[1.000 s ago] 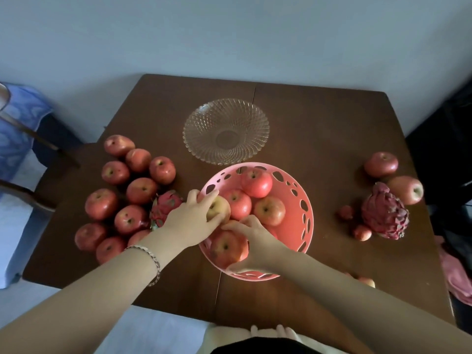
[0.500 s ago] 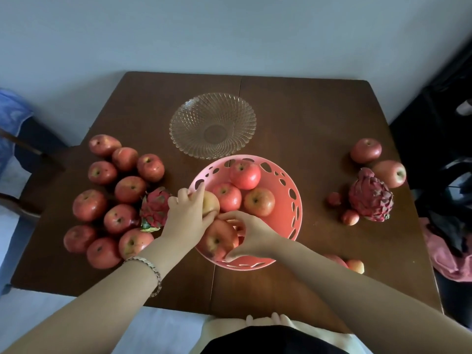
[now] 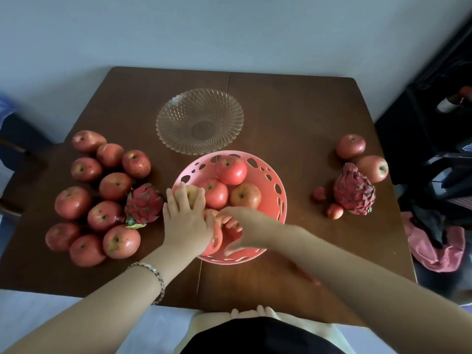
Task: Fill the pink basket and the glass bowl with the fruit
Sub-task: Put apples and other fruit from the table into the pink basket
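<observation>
Reaching into the round pink perforated plastic basket (image 3: 277, 190) at the centre of the dark brown wooden table (image 3: 293, 111).
A yellowish apple (image 3: 191, 191) is covered by the left hand (image 3: 187, 221), fingers spread; a red apple (image 3: 215, 238) is pinched by the right hand (image 3: 245, 226) (grip partly hidden). The patterned clear glass bowl (image 3: 199, 121) sits just behind.
</observation>
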The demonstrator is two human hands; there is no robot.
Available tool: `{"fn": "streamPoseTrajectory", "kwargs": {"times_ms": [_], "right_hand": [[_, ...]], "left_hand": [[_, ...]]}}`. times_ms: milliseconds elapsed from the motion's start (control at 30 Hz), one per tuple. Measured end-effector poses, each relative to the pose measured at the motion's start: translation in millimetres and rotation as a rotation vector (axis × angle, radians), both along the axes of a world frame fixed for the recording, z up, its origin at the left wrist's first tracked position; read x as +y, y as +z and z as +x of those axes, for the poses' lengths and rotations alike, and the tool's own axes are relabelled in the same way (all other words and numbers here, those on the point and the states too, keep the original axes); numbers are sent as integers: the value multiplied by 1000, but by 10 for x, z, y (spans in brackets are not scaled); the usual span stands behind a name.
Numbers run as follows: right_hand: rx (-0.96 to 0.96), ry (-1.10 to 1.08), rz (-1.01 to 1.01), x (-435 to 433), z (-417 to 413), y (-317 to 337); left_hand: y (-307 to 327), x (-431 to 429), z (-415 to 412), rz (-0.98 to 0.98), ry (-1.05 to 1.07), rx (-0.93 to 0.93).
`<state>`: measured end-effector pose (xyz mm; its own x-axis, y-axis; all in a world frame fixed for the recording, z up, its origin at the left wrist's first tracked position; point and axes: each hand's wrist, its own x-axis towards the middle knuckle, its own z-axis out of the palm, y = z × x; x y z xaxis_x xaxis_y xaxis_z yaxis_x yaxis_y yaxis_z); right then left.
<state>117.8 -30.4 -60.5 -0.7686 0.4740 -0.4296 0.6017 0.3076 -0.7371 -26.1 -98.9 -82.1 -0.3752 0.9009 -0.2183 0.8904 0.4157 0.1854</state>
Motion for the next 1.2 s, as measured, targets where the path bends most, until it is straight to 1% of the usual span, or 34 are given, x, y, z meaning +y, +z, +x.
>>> {"fn": "streamPoseTrajectory", "kwargs": {"times_ms": [33,100,167,267,300,333,400,467,533,567,633,700,800,867,1000,1133,1200], "right_hand": [[-19,8,49,92,117,103],[-90,-56,157,315,445,273],[-263,-21,239,462,806,308],[-597,168,199,346,1132,85],[-677,246,209,249,1174,-41],[-730,325,239,157,1191,-176],[-776,433,316,19,1190,-385],[-749,418,344,-35,1185,-465],[-695,320,319,-8,1186,-448],[-660,227,288,27,1179,-403],[-554,-26,225,142,1141,-228],[-422,-244,245,280,1048,20],[-219,-415,297,467,818,358],[-112,-417,312,562,584,468],[41,-311,321,648,-15,433],[45,-107,402,688,-601,279],[16,-25,422,721,-804,179]], "left_hand": [[1,5,-9,-1,-4,19],[2,17,-14,6,-9,23],[-3,16,-20,22,0,6],[-34,9,-27,51,-8,0],[-36,11,-23,56,-9,-5],[-36,12,-17,51,-2,-14],[-14,15,-5,33,15,-34],[-5,14,-12,23,15,-41],[0,9,-28,18,12,-43],[3,6,-35,12,15,-48],[10,0,-32,9,20,-56],[23,-8,-32,12,19,-57],[35,-5,-43,9,12,-41],[46,5,-59,3,7,-37],[75,13,-81,-19,-9,-40],[89,4,-114,38,8,-86],[73,5,-122,59,30,-116]]}}
